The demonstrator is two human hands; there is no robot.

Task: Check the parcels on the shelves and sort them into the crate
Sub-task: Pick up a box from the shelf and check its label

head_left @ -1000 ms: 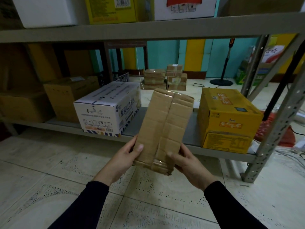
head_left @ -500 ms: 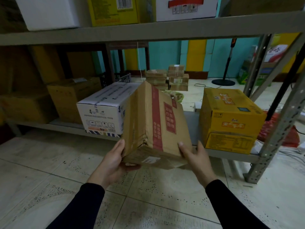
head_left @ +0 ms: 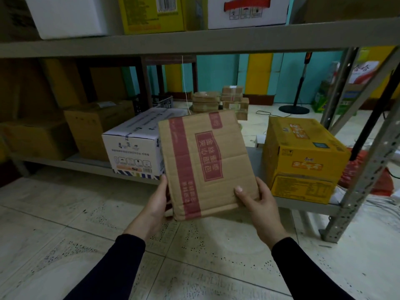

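I hold a brown cardboard parcel (head_left: pixel 205 163) with red printed bands and red characters in front of the low shelf (head_left: pixel 91 167). Its printed face is turned toward me. My left hand (head_left: pixel 157 202) grips its lower left edge, fingers behind the box. My right hand (head_left: pixel 257 204) grips the lower right corner with the thumb on the front face. On the shelf behind stand a white printed box (head_left: pixel 134 146) to the left and a yellow box (head_left: pixel 300 156) to the right. No crate is identifiable near my hands.
More brown boxes (head_left: pixel 95 124) sit further left on the low shelf. The upper shelf (head_left: pixel 194 40) carries white and yellow cartons. A perforated steel upright (head_left: pixel 363 180) stands at right. Small stacked parcels (head_left: pixel 218 100) and a dark basket (head_left: pixel 162 101) lie on the tiled floor beyond.
I have turned the parcel in my hands: first its taped plain side showed, then an edge, and now the red printed face is toward me. My view has also dipped a little.
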